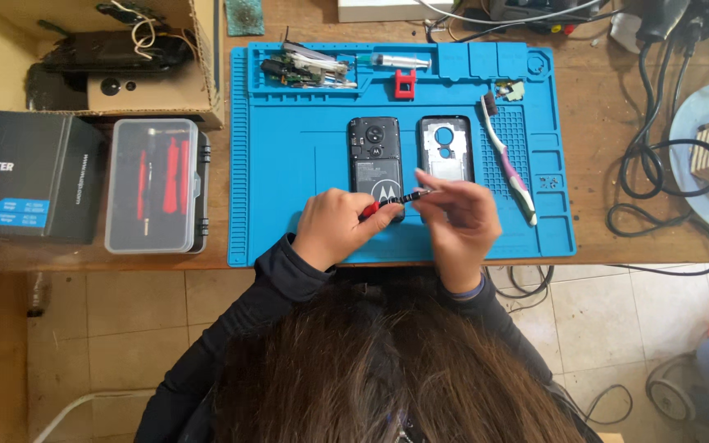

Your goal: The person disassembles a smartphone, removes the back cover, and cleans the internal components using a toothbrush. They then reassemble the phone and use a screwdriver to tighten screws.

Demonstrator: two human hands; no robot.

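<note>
Gripping slim red-handled screwdriver (391, 202), left hand (340, 227) clamped on handle, right hand (461, 220) pinching metal tip

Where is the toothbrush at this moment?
In the head view, the toothbrush lies on the right part of the blue work mat, just right of the phone back cover and up-right of the right hand.

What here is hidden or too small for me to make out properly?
All in the head view:
- Lower end of the opened phone: covered by the left hand.
- Screwdriver tip: too small, lost among the right hand fingers.
- Tiny parts on the blue mat: too small to identify.
- Cardboard box contents: dark, cut off by the top edge.
</note>
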